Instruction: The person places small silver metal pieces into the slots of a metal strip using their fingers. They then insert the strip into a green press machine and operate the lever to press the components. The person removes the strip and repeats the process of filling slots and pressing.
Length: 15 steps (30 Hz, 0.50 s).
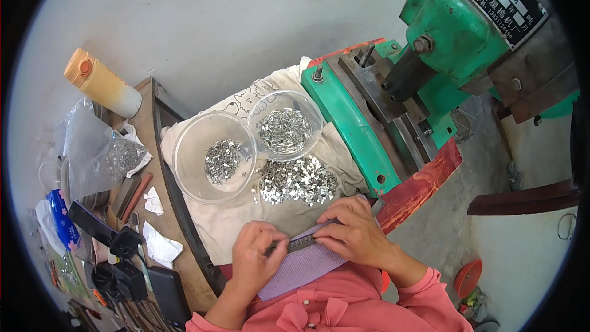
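Across my lap lies a purple woven cloth (304, 272), with a dark narrow strip (301, 243) above it that carries a row of small notches or pieces. My left hand (255, 253) pinches the strip's left end between thumb and fingers. Toward the other end, my right hand (351, 233) grips it with bent fingers, which hide that part. Just beyond my hands, a loose pile of small shiny metal pieces (298, 181) rests on a beige cloth (206, 224). Two clear plastic tubs, a left one (184, 175) and a right one (255, 110), hold more small metal parts.
A green press (362, 129) stands at the right on a red-edged base (418, 187). At the left, a worn wooden table (163, 224) bears a yellow-and-white bottle (101, 83), a plastic bag (101, 160), crumpled paper (161, 245) and a black phone-like slab (169, 295).
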{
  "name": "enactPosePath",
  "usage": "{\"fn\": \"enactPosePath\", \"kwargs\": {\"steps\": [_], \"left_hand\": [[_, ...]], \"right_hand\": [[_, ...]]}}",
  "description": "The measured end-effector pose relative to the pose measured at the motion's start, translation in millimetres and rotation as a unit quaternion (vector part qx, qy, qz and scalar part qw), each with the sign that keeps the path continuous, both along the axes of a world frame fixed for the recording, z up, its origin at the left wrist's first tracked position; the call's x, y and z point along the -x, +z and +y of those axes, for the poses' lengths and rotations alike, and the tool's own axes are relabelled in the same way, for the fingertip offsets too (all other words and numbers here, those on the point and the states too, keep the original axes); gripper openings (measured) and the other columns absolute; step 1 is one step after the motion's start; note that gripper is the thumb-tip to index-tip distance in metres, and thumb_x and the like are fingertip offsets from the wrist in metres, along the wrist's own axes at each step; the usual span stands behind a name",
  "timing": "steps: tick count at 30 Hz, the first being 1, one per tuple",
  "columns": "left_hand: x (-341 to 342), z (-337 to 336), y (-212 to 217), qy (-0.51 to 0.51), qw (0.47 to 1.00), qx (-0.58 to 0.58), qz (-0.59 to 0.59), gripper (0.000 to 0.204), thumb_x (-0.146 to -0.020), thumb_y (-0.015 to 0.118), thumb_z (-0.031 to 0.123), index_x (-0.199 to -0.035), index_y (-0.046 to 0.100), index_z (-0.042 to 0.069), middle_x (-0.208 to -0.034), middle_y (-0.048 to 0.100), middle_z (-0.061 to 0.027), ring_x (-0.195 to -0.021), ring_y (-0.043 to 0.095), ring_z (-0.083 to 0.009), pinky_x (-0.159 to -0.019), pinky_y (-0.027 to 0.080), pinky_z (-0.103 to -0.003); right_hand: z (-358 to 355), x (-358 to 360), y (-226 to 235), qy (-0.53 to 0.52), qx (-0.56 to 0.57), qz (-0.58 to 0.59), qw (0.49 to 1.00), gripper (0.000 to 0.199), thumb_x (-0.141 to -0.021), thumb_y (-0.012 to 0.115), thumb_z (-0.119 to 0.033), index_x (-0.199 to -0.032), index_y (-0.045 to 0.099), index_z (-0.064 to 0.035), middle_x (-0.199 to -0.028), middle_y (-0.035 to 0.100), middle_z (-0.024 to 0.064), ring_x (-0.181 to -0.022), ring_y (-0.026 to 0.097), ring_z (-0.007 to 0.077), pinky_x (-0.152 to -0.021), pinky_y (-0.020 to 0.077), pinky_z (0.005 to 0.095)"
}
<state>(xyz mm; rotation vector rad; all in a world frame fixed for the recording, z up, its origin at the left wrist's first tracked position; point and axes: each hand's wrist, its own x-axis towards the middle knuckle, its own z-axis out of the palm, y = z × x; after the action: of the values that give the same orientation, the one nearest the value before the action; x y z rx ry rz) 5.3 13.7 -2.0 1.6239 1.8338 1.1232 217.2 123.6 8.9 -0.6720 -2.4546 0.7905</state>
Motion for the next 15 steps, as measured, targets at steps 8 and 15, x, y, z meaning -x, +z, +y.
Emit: {"fn": "enactPosePath", "kwargs": {"steps": [8, 15], "left_hand": [[-8.8, 2.0, 2.5, -0.036, 0.999, -0.006, 0.016, 0.016, -0.073, 0.079, 0.000, -0.086, 0.070, 0.005, -0.089, 0.064, -0.0102, -0.084, 0.062, -0.0275, -0.070, 0.049, -0.037], [-18.0, 0.8, -4.5, -0.062, 0.998, -0.008, 0.020, 0.018, -0.074, 0.080, 0.002, -0.088, 0.070, 0.006, -0.091, 0.064, -0.0093, -0.085, 0.061, -0.0280, -0.075, 0.047, -0.038]], "right_hand": [[22.3, 16.7, -7.4, -0.065, -0.083, -0.004, 0.994, 0.015, -0.076, 0.080, -0.013, -0.089, 0.072, -0.0096, -0.105, 0.062, 0.0036, -0.107, 0.057, 0.0282, -0.095, 0.0420, 0.0435], [24.3, 27.1, -9.1, -0.083, -0.132, -0.035, 0.987, 0.016, -0.073, 0.082, -0.014, -0.085, 0.071, -0.0106, -0.104, 0.062, 0.0039, -0.106, 0.057, 0.0285, -0.093, 0.0423, 0.0443]]}}
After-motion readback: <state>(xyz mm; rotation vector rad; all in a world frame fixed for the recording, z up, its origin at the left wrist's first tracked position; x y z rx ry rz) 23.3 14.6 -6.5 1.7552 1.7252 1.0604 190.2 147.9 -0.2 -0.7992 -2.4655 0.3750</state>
